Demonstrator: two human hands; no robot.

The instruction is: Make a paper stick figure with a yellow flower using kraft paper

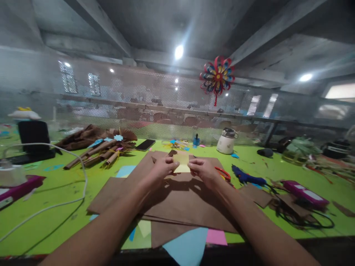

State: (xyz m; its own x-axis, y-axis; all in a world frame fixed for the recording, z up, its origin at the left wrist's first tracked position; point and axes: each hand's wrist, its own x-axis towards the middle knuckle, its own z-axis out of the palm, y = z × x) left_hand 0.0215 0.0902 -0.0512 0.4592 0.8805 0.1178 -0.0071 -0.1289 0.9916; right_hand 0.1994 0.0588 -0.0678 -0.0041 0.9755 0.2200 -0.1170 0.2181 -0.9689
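A small pale yellow piece of paper (182, 163) is held up between my two hands, over a stack of brown paper sheets (180, 201). My left hand (164, 169) pinches its left edge between thumb and fingers. At the opposite edge, my right hand (202, 170) pinches it in the same way. Red-handled scissors (223, 173) lie just right of my right hand, partly hidden by it. Shadows of both hands fall on the brown paper below.
A blue glue gun (248, 176) and a purple power strip (305, 194) with black cable lie right. A white jug (226, 142), blue bottle (196, 140) and phone (145, 145) stand or lie behind. Brown paper rolls (97, 155) and a white cable (84, 177) are left. Light blue paper (188, 245) overhangs the front edge.
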